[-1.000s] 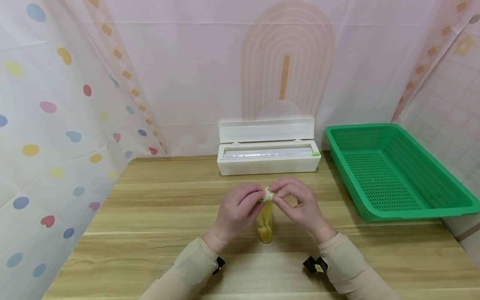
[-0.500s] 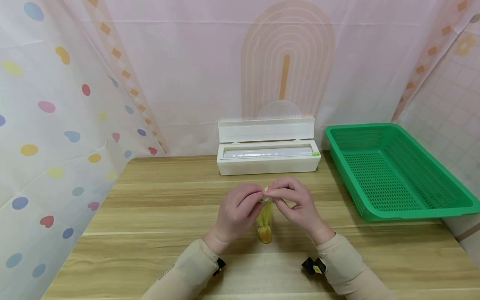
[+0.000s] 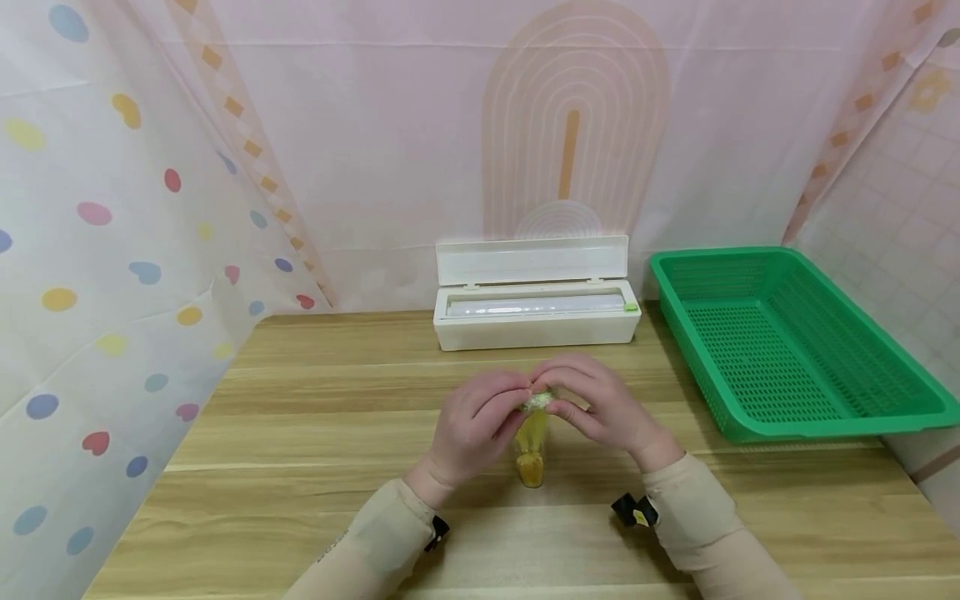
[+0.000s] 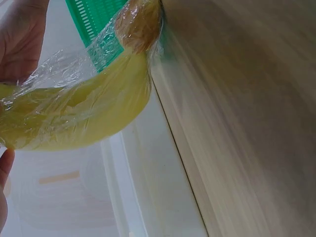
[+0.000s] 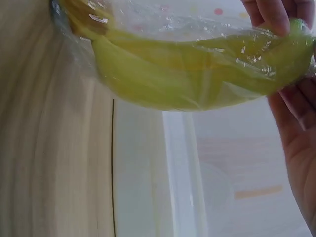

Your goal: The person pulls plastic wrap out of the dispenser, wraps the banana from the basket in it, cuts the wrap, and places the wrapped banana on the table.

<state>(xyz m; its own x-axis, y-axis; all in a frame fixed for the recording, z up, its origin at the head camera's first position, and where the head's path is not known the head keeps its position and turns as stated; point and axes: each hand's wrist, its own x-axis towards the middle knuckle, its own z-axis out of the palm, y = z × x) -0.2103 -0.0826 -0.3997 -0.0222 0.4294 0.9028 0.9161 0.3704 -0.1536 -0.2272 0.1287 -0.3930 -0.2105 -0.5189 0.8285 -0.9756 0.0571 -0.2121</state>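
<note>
A bunch of bananas [image 3: 532, 432], wrapped in clear cling film [image 4: 59, 69], stands upright between the two hands, its brown end [image 4: 139, 24] pointing down near the wooden table [image 3: 330, 467]. My left hand [image 3: 480, 421] pinches the film-covered upper end between curled fingers and thumb. From the other side my right hand [image 3: 600, 404] pinches that same end, its index finger and thumb around a crumpled whitish patch of film. The fingertips of both hands nearly meet at the top. In the right wrist view the film lies creased and loose along the bananas [image 5: 187, 74].
Behind the hands stands a white cling film box [image 3: 536, 332], its lid [image 3: 532, 262] up, a film roll [image 3: 536, 306] inside and a green slider [image 3: 631, 307] at the right. A large green plastic basket [image 3: 750, 425] sits to the right. Patterned curtains [image 3: 375, 150] hang behind.
My right hand's fingers have lifted off the left fingertips and spread around the upper end, showing the whitish crumpled film again. The left hand has hardly moved.
</note>
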